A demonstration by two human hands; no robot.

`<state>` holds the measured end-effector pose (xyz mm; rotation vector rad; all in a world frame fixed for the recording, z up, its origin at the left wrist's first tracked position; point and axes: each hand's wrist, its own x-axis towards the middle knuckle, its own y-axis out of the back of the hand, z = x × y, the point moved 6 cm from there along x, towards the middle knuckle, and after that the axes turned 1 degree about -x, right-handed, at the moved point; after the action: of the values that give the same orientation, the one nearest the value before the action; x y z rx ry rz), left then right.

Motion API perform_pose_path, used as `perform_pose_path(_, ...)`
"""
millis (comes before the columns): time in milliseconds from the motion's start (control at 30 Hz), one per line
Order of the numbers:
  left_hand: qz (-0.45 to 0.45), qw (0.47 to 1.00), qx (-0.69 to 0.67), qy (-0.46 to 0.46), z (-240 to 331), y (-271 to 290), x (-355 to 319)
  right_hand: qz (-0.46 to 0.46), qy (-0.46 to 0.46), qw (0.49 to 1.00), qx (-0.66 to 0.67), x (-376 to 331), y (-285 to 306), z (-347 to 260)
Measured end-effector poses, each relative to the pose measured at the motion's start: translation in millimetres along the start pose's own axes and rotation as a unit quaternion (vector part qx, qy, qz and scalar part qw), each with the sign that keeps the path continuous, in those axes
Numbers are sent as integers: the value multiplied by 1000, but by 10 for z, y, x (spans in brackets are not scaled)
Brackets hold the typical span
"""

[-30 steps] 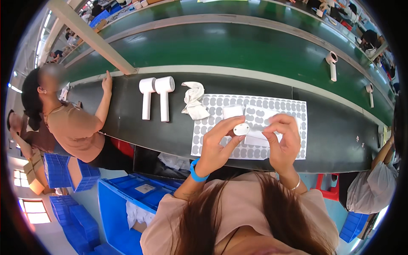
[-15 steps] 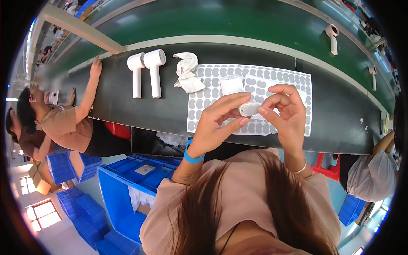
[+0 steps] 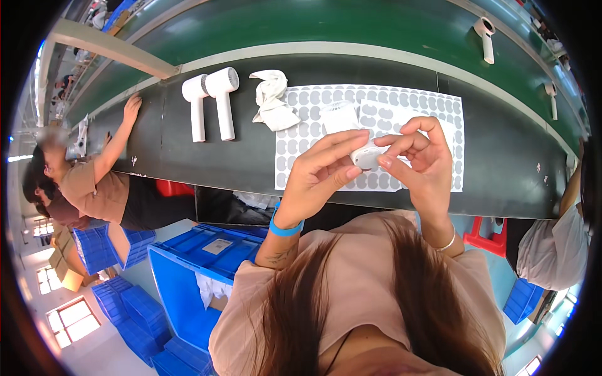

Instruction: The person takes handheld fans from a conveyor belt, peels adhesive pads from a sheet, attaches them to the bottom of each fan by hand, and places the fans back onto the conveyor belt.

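Note:
A white handheld fan (image 3: 339, 118) is in my left hand (image 3: 316, 172), its vented head pointing away over the sheets and its handle end toward me. My left fingers and thumb close around the handle. On the oval handle end lies a grey sticker (image 3: 366, 161). My right hand (image 3: 427, 160) pinches at that sticker's right edge with thumb and forefinger, the other fingers curled above. Beneath both hands is a large white sheet of grey stickers (image 3: 287, 178), with a smaller sticker sheet (image 3: 375, 113) on top.
Two white fans (image 3: 224, 103) lie left on the black bench (image 3: 172, 153), beside a crumpled white cloth (image 3: 271, 103). More fans (image 3: 486, 44) rest on the green conveyor (image 3: 351, 25). A co-worker (image 3: 94, 182) sits at left. Blue crates (image 3: 188, 257) stand below.
My view has shifted slightly. The right forefinger and thumb have come closer in over the sticker on the handle end. The left hand keeps its hold. The co-worker's arm has moved a little.

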<state>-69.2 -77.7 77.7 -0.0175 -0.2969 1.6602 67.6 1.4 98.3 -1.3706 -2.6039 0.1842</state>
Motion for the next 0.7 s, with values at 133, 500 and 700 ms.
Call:
perform_pose_path(133,2,1000,-5,-2,1,-3,5,-2,1,1000,-14,-3,-2,-2)
perform_pose_path(500,5,1000,-12,-1,22,-7,6,4,-8,1000,-17,-13,-12,-22)
perform_pose_path(700,1,1000,-12,-8,27,-15,10,4,-11,1000,-23,-9,-17,-35)
